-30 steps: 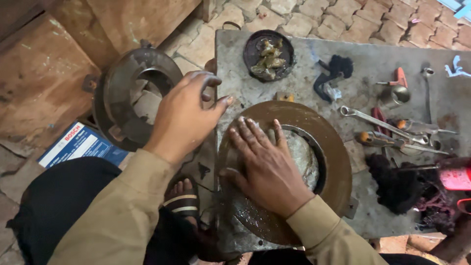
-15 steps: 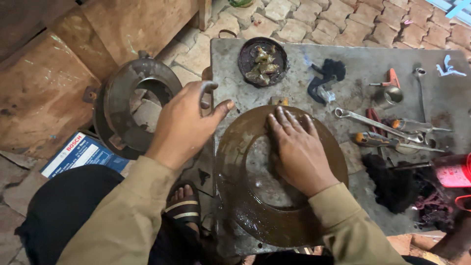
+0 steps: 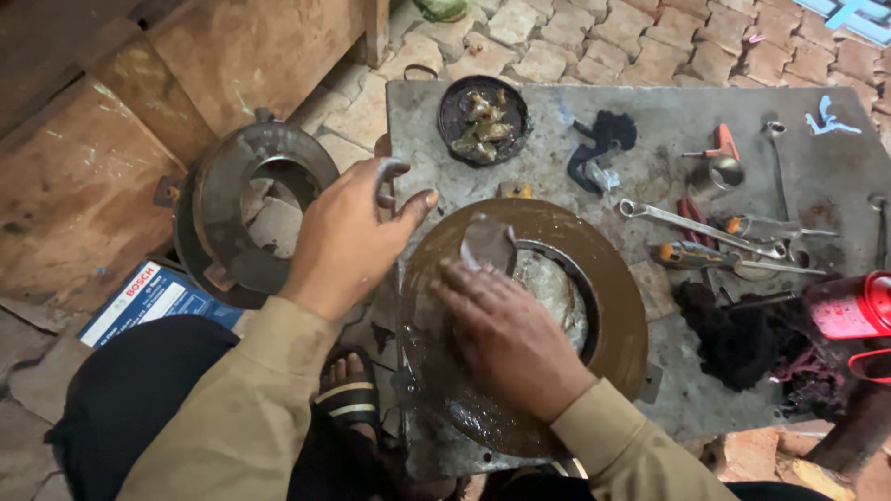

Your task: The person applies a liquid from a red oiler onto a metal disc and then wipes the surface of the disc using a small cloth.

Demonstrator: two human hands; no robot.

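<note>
Right hand (image 3: 506,339): lay palm-down on the greased ring disc (image 3: 524,325), fingers spread flat and pressing a small grey scrap of sheet (image 3: 489,243) against the disc's inner rim; nothing was clenched.
Left hand (image 3: 348,237): hovered just off the counter's left edge, fingers loosely curled and greasy, holding nothing.
Ring disc: a brown, grease-smeared flat ring with a wide centre hole, lying on the near-left part of the counter (image 3: 650,121), its near rim overhanging the counter's near edge.
Counter: a grey metal plate set low over the brick paving.
Grease bowl (image 3: 484,120): a round dark dish holding yellowish lumps, near the far-left corner of the counter.
Black rag (image 3: 599,144): lay at the far edge, right of the bowl.
Wrench (image 3: 701,227): lay flat mid-counter, just right of the disc, beside two screwdrivers (image 3: 733,255).
Dark cloth heap (image 3: 742,339): lay at the near-right part of the counter.
Red can (image 3: 849,311): lay on its side at the counter's right edge.
Pressure-plate housing (image 3: 251,209): a round metal casing with an open centre, resting on the ground left of the counter, near the left hand.
Blue-and-white box (image 3: 153,301): lay on the ground below the housing.
Sandalled foot (image 3: 348,394): sat on the ground beside the counter's near-left corner.
</note>
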